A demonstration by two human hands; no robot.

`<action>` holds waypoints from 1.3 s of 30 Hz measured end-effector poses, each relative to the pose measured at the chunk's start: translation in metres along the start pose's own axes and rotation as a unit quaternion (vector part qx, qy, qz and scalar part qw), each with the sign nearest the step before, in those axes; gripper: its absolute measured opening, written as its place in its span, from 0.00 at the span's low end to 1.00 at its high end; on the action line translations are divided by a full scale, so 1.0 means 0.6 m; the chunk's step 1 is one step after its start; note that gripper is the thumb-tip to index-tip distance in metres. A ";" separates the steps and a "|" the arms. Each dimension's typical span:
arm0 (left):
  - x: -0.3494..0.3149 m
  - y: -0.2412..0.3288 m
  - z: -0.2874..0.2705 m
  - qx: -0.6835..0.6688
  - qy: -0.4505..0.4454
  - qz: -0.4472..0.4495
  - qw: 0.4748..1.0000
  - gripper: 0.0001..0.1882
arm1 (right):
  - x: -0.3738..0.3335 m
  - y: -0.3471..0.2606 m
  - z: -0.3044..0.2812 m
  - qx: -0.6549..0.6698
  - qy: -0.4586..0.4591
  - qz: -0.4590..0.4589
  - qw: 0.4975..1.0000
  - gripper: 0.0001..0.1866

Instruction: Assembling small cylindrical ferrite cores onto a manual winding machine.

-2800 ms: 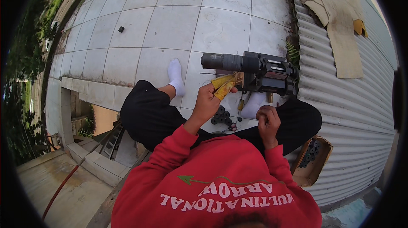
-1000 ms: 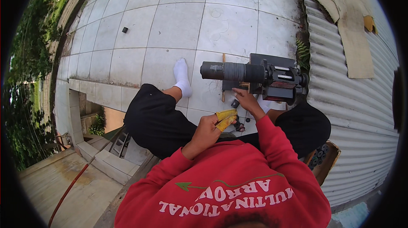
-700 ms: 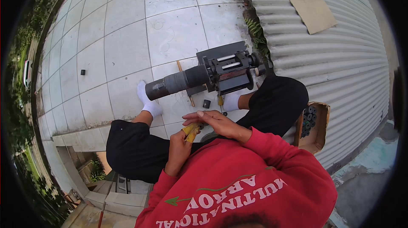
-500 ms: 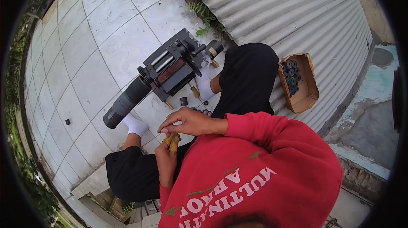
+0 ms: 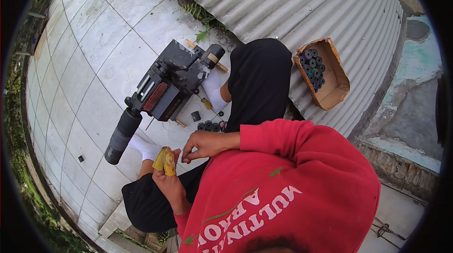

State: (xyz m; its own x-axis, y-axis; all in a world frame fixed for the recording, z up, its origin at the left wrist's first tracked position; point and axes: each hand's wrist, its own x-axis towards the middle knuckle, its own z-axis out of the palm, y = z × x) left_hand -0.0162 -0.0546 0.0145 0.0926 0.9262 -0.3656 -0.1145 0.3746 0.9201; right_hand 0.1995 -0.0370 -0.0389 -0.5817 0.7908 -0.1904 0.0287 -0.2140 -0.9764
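Observation:
My left hand [image 5: 170, 187] is raised over my lap, with a yellow, brown-stained piece [image 5: 163, 161] at its thumb and fingers. Whether that piece is gripped or wrapped round the fingers is hard to tell. Just to its right, my right hand [image 5: 207, 144] has its fingers curled and tips drawn together; anything between them is too small to make out. Beyond both hands, between my feet, a black machine [image 5: 165, 83] with rollers and gears rests on the tiles. A long dark cylinder [image 5: 122, 135] sticks out from its near left end.
Several black rings [image 5: 210, 125], a dark short cylinder [image 5: 196, 116] and a yellow object [image 5: 206, 103] lie on the tiled floor. A cardboard box [image 5: 335, 83] holding several black rollers [image 5: 311, 66] stands on the corrugated sheet [image 5: 283, 8]. Far left lies a small dark piece [image 5: 80, 158].
My hands have moved apart. The left has come left and turned, showing more of the yellow piece. With the view shifted, the machine sits lower left and shows a different tilt.

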 end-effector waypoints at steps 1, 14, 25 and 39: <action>0.002 -0.003 0.004 0.001 -0.004 -0.001 1.000 0.21 | -0.004 0.003 -0.004 0.001 0.005 0.001 1.000 0.12; -0.001 -0.052 -0.017 0.070 0.057 0.029 0.996 0.14 | -0.272 -0.081 -0.171 0.240 -0.049 0.069 0.967 0.27; 0.020 -0.061 -0.034 0.167 0.073 0.059 0.982 0.17 | -0.739 0.182 -0.347 -0.139 0.746 0.259 0.598 0.18; 0.023 -0.046 -0.019 0.201 0.082 0.047 0.975 0.18 | -0.727 0.217 -0.374 -0.280 0.729 0.420 0.462 0.27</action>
State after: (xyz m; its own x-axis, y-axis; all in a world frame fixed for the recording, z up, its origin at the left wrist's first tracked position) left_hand -0.0231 -0.0518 -0.0176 -0.0620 0.9625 -0.2641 0.2858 0.2706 0.9193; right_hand 0.6393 -0.2811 -0.1058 0.9805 0.1962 0.0073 0.1898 -0.9377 -0.2911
